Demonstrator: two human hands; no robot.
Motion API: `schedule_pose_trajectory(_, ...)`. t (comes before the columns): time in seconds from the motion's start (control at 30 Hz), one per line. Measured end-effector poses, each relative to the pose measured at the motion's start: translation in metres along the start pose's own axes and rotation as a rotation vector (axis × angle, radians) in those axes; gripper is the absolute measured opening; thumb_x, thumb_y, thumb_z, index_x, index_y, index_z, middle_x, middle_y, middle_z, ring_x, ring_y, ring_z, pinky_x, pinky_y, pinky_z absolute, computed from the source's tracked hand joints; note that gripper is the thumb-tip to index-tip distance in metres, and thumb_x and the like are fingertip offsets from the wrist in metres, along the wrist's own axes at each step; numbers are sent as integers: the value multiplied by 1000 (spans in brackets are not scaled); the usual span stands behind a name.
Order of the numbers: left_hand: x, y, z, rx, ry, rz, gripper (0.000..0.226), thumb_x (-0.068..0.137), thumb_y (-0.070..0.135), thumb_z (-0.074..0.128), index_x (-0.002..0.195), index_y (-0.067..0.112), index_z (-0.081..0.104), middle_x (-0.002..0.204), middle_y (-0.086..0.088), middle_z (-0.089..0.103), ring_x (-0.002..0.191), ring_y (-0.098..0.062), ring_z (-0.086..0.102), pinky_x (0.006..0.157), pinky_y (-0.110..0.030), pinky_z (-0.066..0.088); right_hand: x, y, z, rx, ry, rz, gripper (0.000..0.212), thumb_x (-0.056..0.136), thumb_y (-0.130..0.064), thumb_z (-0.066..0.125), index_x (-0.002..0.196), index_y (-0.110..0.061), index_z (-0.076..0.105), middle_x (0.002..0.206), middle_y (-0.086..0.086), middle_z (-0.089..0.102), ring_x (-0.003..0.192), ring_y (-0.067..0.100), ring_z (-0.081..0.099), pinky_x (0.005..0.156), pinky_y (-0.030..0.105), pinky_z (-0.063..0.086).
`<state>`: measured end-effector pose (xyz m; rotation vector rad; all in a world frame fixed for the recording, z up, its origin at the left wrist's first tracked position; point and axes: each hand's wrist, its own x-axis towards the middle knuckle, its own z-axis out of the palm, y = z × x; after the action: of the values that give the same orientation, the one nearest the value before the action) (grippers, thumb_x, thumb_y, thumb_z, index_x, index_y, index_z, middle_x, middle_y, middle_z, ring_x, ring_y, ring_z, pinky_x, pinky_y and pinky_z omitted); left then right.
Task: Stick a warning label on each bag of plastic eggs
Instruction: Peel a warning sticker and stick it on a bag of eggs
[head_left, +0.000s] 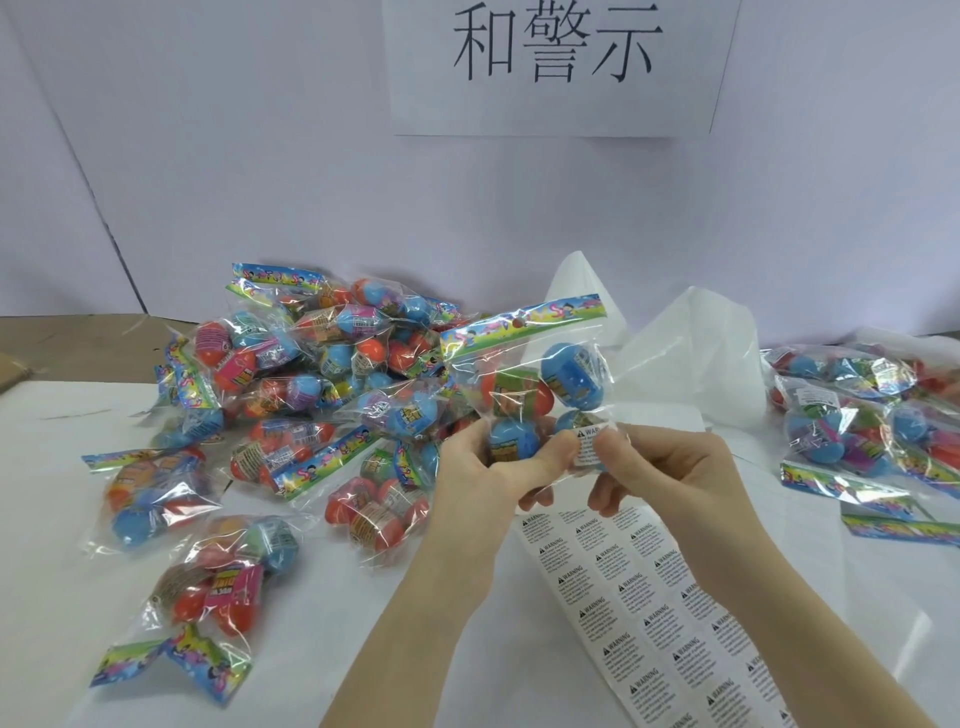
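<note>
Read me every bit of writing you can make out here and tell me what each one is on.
"和警示": white paper sign on the back wall.
"WARNING": small white label on the clear bag of plastic eggs that both hands hold; its fine print is too small.
"WARNING", repeated: white sheet of labels on the table; fine print unreadable.
Egg wrappers and colourful bag headers: too blurred.

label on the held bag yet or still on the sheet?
On the bag. The warning label sits on the held bag at its lower edge, under the right hand thumb; the left hand grips the bag, above the label sheet.
</note>
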<state>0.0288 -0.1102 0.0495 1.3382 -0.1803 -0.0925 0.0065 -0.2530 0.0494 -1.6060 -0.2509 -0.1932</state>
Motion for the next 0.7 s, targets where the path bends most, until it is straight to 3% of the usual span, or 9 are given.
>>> schedule_pose_trajectory(0.13, 0, 0, 0, 6, -11, 0, 12, 69, 9, 74, 72, 9, 62, 47, 5, 54, 40, -4, 45, 43, -14, 37, 0, 0, -1, 86, -21, 16, 22, 74, -43, 68, 72, -23, 78, 58, 8, 66, 54, 13, 60, 55, 19, 48)
schedule_pose_trajectory(0.23, 0, -1, -1, 15, -6, -14, 13, 72, 6, 74, 70, 12, 63, 47, 5, 56, 40, -4, 46, 42, -13, 37, 1, 2, -2, 167, -7, 52, 31, 76, -36, 55, 70, -17, 78, 62, 6, 68, 53, 13, 60, 53, 20, 48)
schedule_pose_trajectory(0.33, 1, -2, 1, 42, -6, 4, 20, 62, 26, 76, 73, 14, 63, 49, 7, 56, 42, -4, 48, 45, -13, 39, 2, 3, -1, 204, 43, 93, 33, 76, -31, 52, 66, -12, 77, 62, 8, 68, 51, 14, 59, 50, 20, 48)
schedule_pose_trajectory(0.43, -1, -3, 4, 126, -16, 48, 38, 54, 43, 72, 82, 18, 63, 54, 10, 61, 47, -1, 53, 49, -10, 41, 3, 2, -1, 236, 132, 105, 31, 74, -30, 54, 60, -12, 76, 56, 6, 66, 49, 12, 59, 49, 19, 48)
schedule_pose_trajectory(0.57, 0, -4, 4, 126, 43, 58, 64, 50, 57, 66, 106, 28, 58, 96, 12, 68, 76, 4, 62, 66, -8, 46, 5, -1, -3, 295, 314, 42, 29, 76, -30, 55, 61, -17, 77, 60, 5, 69, 48, 9, 59, 49, 17, 49)
schedule_pose_trajectory(0.63, 2, -2, 3, 79, 111, 72, 56, 51, 60, 64, 99, 33, 59, 95, 12, 67, 76, 5, 61, 66, -7, 46, 5, 0, -5, 278, 426, -18, 27, 78, -30, 55, 64, -22, 77, 61, 2, 70, 48, 8, 59, 50, 16, 49)
schedule_pose_trajectory(0.7, 2, -1, 3, 13, 155, 102, 44, 55, 52, 64, 92, 29, 63, 81, 15, 69, 70, 6, 61, 61, -6, 45, 5, 2, -6, 137, 557, -120, 28, 81, -32, 55, 62, -27, 75, 58, -6, 68, 47, 7, 59, 51, 17, 50)
